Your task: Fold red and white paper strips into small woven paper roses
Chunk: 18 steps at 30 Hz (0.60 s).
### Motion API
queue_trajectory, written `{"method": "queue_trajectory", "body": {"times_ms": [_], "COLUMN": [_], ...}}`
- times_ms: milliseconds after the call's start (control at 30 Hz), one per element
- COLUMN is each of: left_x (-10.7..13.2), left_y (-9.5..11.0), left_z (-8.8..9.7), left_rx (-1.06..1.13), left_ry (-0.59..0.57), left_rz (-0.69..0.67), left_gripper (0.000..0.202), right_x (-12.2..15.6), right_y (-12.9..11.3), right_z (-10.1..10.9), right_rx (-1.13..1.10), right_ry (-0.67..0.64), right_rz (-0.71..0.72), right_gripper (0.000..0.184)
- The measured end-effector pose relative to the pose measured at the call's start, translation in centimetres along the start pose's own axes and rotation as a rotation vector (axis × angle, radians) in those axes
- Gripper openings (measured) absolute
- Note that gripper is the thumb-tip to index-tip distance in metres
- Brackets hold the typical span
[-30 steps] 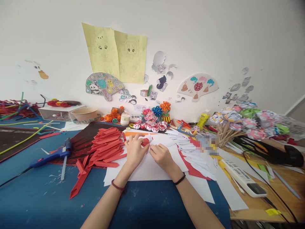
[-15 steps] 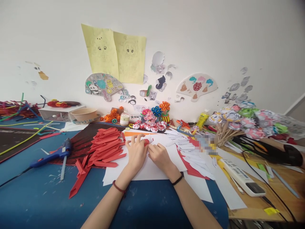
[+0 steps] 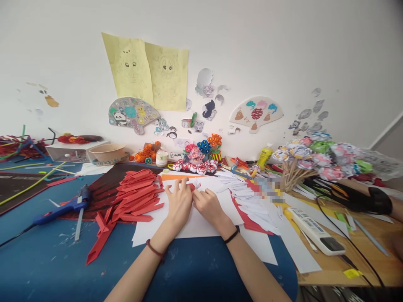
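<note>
Both my hands meet over a white sheet (image 3: pixel 201 222) in the middle of the blue table. My left hand (image 3: pixel 179 201) and my right hand (image 3: pixel 206 203) pinch a small red-and-white folded paper piece (image 3: pixel 192 187) between their fingertips, pressing it onto the sheet. A heap of folded red paper strips (image 3: pixel 135 195) lies just left of my left hand. A fan of white folded strips (image 3: pixel 248 197) lies just right of my right hand.
A blue glue gun (image 3: pixel 63 207) lies at the left with its cord. Small paper flowers (image 3: pixel 197 167) and a jar (image 3: pixel 162 158) stand at the back. A white remote (image 3: pixel 315 233), black cable and paper-flower bouquet (image 3: pixel 317 157) crowd the wooden table at right.
The view has shifted slightly left and down. My hands have closed in a little tighter on the red paper piece; nothing else on the table has moved.
</note>
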State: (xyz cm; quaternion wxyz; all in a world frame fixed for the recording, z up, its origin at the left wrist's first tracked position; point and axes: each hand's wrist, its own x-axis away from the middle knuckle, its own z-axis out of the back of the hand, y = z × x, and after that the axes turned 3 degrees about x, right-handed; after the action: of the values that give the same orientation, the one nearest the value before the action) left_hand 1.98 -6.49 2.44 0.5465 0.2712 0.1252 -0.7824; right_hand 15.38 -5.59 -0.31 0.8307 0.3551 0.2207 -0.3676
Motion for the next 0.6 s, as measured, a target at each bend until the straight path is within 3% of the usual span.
{"method": "queue_trajectory", "body": {"times_ms": [267,600], "left_x": [-0.2,-1.6], "left_y": [-0.1,-2.6], "left_z": [0.1,-0.3], "left_rx": [0.033,0.383], "left_ry": [-0.010,-0.109], "left_rz": [0.015,0.202], "left_gripper": [0.029,0.018], "right_x": [0.0,0.3], "right_y": [0.0,0.5], "right_z": [-0.2,-0.4], "right_rx": [-0.036,-0.142], "right_ry": [0.038,0.006], "right_rz": [0.002,-0.113], "right_gripper": [0.024,0.019]}}
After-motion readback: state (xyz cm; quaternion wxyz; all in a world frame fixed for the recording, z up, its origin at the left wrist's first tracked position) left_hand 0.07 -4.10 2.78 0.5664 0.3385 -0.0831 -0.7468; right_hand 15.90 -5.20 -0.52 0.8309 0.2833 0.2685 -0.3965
